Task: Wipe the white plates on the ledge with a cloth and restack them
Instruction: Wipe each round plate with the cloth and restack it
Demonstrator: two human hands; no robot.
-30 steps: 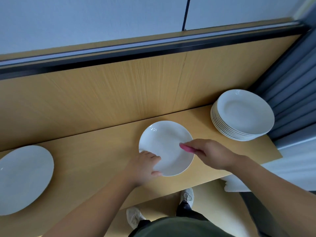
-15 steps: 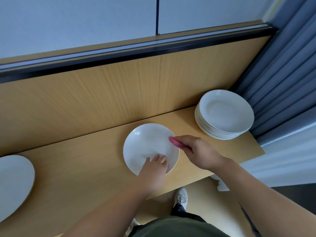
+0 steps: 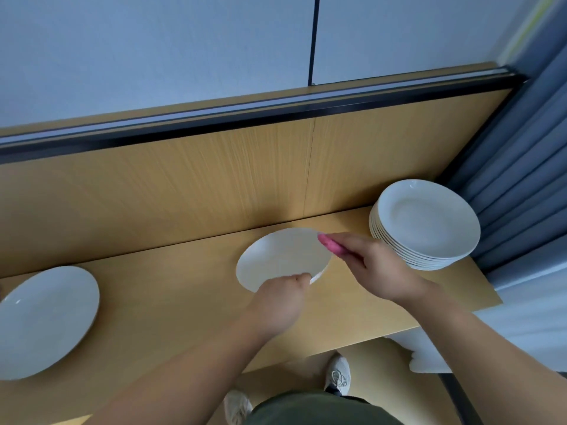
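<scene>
- The wooden bench (image 3: 171, 289) runs from left to right below a wooden back panel (image 3: 184, 185); its right end meets a grey-blue curtain (image 3: 521, 179).
- A stack of white plates (image 3: 426, 222) sits at the bench's right end, near the back edge.
- A single white plate (image 3: 43, 320) lies flat at the left end, partly cut off by the frame.
- Another white plate (image 3: 282, 256) is in the middle of the bench and looks tilted.
- The right hand (image 3: 377, 268) is curled around a pink cloth (image 3: 331, 244), which it holds against that plate's right rim.
- The left hand (image 3: 276, 305) grips the plate's near rim, fingers curled over the edge.
</scene>
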